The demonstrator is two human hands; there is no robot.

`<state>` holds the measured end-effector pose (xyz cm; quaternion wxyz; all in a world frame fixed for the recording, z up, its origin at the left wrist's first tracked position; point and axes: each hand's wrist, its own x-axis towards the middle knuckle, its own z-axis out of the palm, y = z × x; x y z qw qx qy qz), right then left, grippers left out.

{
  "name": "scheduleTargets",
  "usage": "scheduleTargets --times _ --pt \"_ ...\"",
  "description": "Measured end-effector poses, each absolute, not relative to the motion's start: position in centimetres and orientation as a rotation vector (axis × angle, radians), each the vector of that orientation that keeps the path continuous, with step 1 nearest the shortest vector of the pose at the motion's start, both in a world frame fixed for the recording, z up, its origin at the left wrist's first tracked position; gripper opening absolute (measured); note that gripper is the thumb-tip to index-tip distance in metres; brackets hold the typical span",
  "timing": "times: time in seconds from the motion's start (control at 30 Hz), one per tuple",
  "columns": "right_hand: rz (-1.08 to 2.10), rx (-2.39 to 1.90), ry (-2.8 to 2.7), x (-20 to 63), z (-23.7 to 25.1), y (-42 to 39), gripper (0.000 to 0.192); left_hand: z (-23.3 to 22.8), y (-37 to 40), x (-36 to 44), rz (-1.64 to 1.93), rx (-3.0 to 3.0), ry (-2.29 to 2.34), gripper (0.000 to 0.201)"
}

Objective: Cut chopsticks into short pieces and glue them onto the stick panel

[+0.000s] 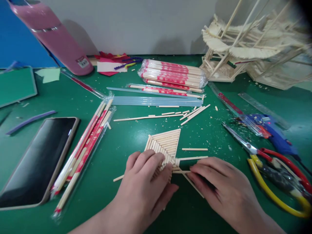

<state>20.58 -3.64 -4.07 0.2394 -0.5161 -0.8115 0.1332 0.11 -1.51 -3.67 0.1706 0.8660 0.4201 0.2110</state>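
A flat panel of glued wooden sticks (pixel 168 143) lies on the green mat (pixel 126 143) near the front middle. My left hand (pixel 143 185) presses flat on the panel's near part, fingers spread over the sticks. My right hand (pixel 219 188) is beside it on the right, its fingertips pinching a thin loose stick (pixel 181 171) against the panel's lower right corner. Two more short sticks (pixel 194 149) lie just right of the panel.
A phone (pixel 39 159) and wrapped chopsticks (pixel 83 152) lie at left. A chopstick pack (pixel 172 75), pink bottle (pixel 56 39) and stick model (pixel 253 48) stand at the back. Scissors (pixel 241 143), blue glue gun (pixel 273 131) and yellow-red pliers (pixel 280 182) lie at right.
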Motion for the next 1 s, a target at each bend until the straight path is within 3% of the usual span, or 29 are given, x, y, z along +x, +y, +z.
scheduleTargets --times 1.0 --pt "0.527 -1.442 -2.247 20.6 -3.9 -2.7 0.016 -3.9 -1.6 0.2 0.617 2.482 1.217 0.015"
